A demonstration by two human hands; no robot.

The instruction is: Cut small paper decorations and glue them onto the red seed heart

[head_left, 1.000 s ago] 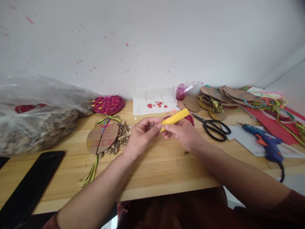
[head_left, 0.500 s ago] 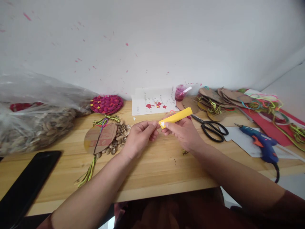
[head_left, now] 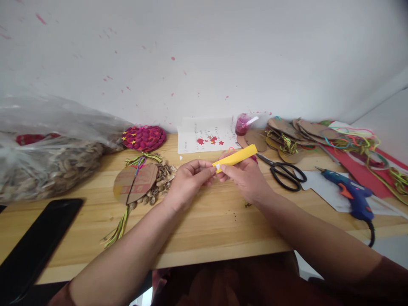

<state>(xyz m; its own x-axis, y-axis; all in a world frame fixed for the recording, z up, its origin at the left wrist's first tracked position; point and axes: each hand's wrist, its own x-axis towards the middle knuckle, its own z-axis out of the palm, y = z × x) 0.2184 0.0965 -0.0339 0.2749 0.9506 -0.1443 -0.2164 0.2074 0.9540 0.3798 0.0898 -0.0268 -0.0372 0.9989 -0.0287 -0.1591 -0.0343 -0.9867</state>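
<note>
I have my right fingers [head_left: 230, 171] pinching a long yellow paper strip [head_left: 239, 157] above the wooden worktop [head_left: 204, 229]. My left fingers [head_left: 206, 173] touch its white-patched end; whether they grip, I can't tell. Red paper stars [head_left: 200, 141] lie beyond.

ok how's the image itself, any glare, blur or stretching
Head view: soft light, faint shadows on the table; head view: pale sheen on the plastic bag, wall marks looking smeared toward the left edge; head view: print on the white sheet too blurred to read, the yellow strip clear in outline.
</note>
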